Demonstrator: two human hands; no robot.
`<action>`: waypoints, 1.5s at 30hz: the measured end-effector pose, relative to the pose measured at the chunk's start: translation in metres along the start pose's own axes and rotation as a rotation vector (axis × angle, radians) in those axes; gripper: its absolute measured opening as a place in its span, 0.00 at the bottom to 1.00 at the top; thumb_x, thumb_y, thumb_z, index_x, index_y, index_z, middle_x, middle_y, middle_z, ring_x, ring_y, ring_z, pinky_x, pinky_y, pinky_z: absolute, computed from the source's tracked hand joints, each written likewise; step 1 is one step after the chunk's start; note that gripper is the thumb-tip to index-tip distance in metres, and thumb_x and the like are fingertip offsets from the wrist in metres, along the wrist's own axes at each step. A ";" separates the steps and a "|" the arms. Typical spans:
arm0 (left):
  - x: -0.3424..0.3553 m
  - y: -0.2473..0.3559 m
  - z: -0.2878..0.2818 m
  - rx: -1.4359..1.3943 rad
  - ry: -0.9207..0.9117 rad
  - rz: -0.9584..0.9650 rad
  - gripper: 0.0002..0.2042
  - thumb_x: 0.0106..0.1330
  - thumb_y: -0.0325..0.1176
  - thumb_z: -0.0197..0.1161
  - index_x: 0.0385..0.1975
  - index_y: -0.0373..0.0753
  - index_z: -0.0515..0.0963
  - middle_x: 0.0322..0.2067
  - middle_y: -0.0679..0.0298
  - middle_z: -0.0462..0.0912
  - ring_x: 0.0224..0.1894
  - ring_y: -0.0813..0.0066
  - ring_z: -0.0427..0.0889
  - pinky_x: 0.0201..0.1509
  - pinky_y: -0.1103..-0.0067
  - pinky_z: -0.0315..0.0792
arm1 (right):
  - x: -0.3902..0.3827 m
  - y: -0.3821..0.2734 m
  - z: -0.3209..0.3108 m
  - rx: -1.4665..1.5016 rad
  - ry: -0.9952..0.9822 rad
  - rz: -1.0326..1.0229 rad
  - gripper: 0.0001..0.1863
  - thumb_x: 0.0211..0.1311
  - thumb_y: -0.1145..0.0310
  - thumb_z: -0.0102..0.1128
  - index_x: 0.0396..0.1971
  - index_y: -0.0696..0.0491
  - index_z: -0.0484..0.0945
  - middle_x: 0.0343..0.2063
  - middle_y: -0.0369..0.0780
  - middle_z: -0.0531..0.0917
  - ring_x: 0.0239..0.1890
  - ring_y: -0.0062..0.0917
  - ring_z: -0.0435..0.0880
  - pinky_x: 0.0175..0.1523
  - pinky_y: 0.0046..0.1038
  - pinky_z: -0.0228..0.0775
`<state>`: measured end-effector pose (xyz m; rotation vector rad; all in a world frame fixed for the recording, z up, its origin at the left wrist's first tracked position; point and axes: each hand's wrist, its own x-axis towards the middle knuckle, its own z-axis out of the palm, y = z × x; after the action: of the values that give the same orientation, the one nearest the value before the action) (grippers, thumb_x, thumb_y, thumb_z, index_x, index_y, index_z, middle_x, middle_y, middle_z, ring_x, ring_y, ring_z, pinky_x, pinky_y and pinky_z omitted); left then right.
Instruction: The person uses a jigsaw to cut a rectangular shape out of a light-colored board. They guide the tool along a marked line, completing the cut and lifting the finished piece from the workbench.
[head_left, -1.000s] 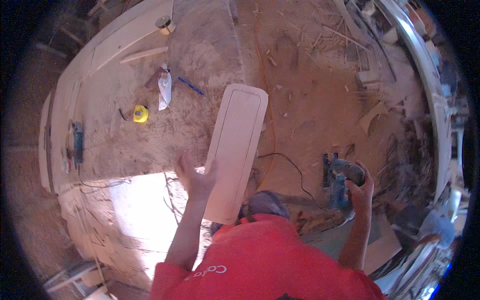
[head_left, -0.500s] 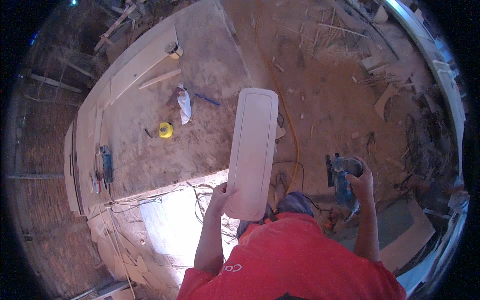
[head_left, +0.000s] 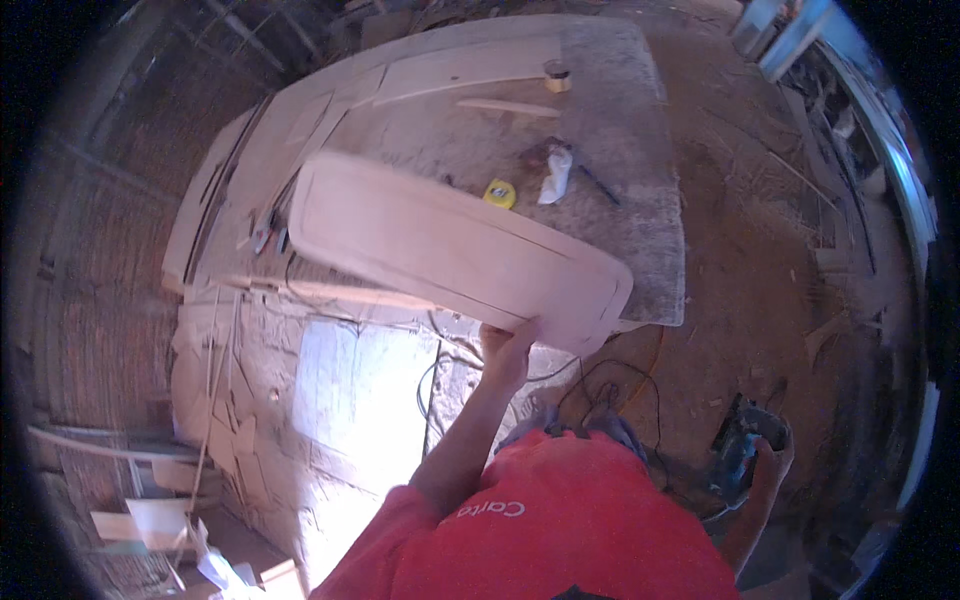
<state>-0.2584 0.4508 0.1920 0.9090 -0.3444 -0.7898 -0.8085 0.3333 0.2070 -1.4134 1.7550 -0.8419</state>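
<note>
Pale pinkish, the long board (head_left: 450, 240) is crossing the head view's centre, its far end pointing towards ten o'clock; the left hand (head_left: 508, 355) is pinching it near its four-o'clock end. At four o'clock the right hand (head_left: 774, 462) is gripping a blue power tool (head_left: 734, 456) (running or not, I cannot tell). That off-centre hold is risking a twist: far-end leverage could drop the board onto the yellow tape measure (head_left: 499, 193) at twelve.

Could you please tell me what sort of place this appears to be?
It looks like a woodworking shop, most likely: there is a pale board with rounded corners and a line along its edge, a blue power tool, and a yellow tape measure on a large worktable.
</note>
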 end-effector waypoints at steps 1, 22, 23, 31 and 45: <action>0.002 0.002 -0.004 -0.047 0.050 -0.034 0.14 0.73 0.23 0.72 0.55 0.38 0.80 0.52 0.59 0.87 0.52 0.69 0.89 0.51 0.70 0.88 | -0.007 -0.006 0.003 -0.048 0.023 -0.023 0.35 0.50 0.78 0.66 0.65 0.60 0.82 0.52 0.41 0.90 0.53 0.30 0.89 0.63 0.34 0.79; 0.061 -0.136 0.158 -0.070 -0.243 -1.100 0.22 0.76 0.41 0.74 0.60 0.34 0.78 0.50 0.52 0.91 0.49 0.59 0.92 0.55 0.66 0.88 | 0.024 -0.031 0.019 -0.053 0.043 0.119 0.36 0.55 0.76 0.67 0.70 0.58 0.78 0.44 0.39 0.90 0.30 0.21 0.86 0.29 0.26 0.79; 0.062 -0.119 0.165 0.079 -0.421 -1.233 0.23 0.77 0.44 0.74 0.61 0.34 0.78 0.51 0.51 0.91 0.50 0.57 0.92 0.58 0.64 0.88 | 0.035 -0.026 0.014 -0.084 0.061 0.105 0.37 0.56 0.76 0.67 0.70 0.57 0.78 0.44 0.39 0.90 0.30 0.21 0.86 0.29 0.26 0.79; 0.138 -0.073 0.057 1.977 -0.613 0.237 0.72 0.37 0.76 0.84 0.84 0.43 0.61 0.82 0.37 0.51 0.86 0.41 0.51 0.83 0.34 0.45 | 0.075 -0.044 0.013 -0.132 0.074 0.150 0.36 0.57 0.78 0.66 0.71 0.55 0.78 0.47 0.39 0.90 0.32 0.21 0.86 0.30 0.25 0.79; 0.131 -0.115 0.081 1.614 -0.641 0.144 0.66 0.37 0.70 0.86 0.79 0.44 0.66 0.74 0.42 0.56 0.78 0.35 0.54 0.83 0.49 0.51 | -0.014 -0.094 0.061 0.086 0.249 0.262 0.37 0.58 0.79 0.66 0.72 0.55 0.77 0.43 0.39 0.89 0.27 0.20 0.83 0.27 0.25 0.76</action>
<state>-0.2694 0.2658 0.1395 2.0531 -1.7367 -0.5386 -0.7069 0.3263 0.2555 -1.0286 2.0113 -0.9684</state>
